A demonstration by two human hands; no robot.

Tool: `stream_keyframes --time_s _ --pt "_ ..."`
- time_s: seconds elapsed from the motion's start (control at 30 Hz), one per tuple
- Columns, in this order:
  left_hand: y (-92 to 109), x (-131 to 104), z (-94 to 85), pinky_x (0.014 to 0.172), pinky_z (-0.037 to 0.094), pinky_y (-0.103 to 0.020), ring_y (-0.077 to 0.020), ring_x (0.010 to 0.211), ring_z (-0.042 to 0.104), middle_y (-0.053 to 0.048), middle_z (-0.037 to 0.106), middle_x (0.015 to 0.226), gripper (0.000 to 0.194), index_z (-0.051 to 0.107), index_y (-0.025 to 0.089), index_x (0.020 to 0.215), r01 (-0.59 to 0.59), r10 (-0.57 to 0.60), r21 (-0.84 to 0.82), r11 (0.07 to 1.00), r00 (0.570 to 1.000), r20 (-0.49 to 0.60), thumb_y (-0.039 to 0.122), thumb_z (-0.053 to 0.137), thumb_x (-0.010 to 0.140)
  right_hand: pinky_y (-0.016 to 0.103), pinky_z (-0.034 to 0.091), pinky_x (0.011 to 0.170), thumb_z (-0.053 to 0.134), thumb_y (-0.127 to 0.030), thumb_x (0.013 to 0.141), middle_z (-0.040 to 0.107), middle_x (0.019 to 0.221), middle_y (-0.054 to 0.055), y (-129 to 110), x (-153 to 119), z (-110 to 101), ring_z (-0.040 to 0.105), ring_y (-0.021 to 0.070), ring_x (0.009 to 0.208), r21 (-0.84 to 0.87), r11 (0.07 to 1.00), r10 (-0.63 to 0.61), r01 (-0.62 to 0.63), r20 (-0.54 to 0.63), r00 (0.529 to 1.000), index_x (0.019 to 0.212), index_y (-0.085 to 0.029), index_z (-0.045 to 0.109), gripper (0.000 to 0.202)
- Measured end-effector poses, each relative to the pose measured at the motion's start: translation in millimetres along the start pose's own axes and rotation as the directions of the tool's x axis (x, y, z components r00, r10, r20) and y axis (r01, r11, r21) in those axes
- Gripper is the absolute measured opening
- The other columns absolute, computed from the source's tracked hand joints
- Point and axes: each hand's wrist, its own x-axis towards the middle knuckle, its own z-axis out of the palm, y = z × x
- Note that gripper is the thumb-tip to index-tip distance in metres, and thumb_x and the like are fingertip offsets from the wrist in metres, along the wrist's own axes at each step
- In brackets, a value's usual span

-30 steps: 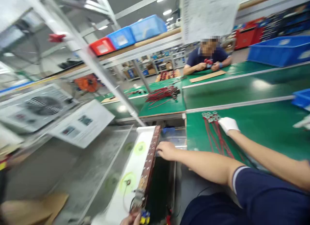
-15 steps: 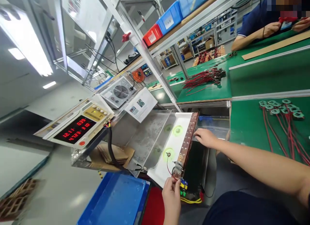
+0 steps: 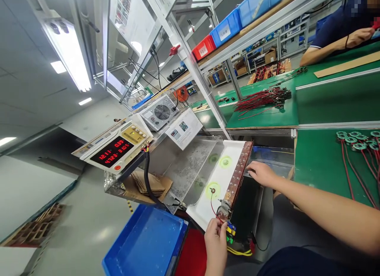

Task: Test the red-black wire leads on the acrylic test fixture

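Left hand pinches a thin lead beside a brown strip

At the near end of the white board point(image 3: 230, 151), the left hand point(image 3: 216, 235) has its thumb and fingers together on the red lead point(image 3: 211, 204). The lead's long axis runs near to far, with a slight bow; its far end points away from the left hand, to the small round part point(image 3: 213, 191) on a green ring on the board. The lead and round part lie on the far side of the left hand, and to the left and near side of the right hand.

Just right of the lead, the brown strip point(image 3: 238, 172), dotted with metal studs, slants from near left to far right along the board's right edge. A grey clamp-like fitting point(image 3: 225, 208) sits at its near end. Farther on, the right hand point(image 3: 261, 174) is at the strip's right edge, fingers bent; whether it grips anything cannot be told.

Compared with half a second earlier, the view has turned slightly left, and both hands keep about the same places along the strip.
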Motion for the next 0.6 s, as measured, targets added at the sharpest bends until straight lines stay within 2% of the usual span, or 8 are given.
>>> stream_keyframes --time_s 0.33,0.6 --pt "5 2 -1.5 0.058 0.034 -0.018 -0.0083 0.060 0.043 -0.002 0.048 0.066 0.054 0.052 0.014 0.066 -0.010 0.009 -0.019 1.000 1.000 -0.008 0.065 0.053 0.084 0.032 0.045 0.089 0.053 -0.020 0.090 0.067 0.107 0.009 -5 -1 -6 0.062 0.0217 0.102 -0.008 1.000 0.004 -0.004 0.004 1.000 0.106 -0.017 0.071 0.024" --pt "10 0 -3.9 0.057 0.032 -0.018 -0.0070 0.058 0.039 0.000 0.044 0.063 0.051 0.052 0.014 0.065 -0.007 0.007 -0.027 1.000 1.000 0.003 0.062 0.054 0.082 0.031 0.045 0.088 0.055 -0.020 0.090 0.066 0.108 0.009 -2 1 -2 0.062 0.0205 0.102 -0.007 1.000 0.025 -0.025 0.012 1.000 0.106 -0.017 0.071 0.022"
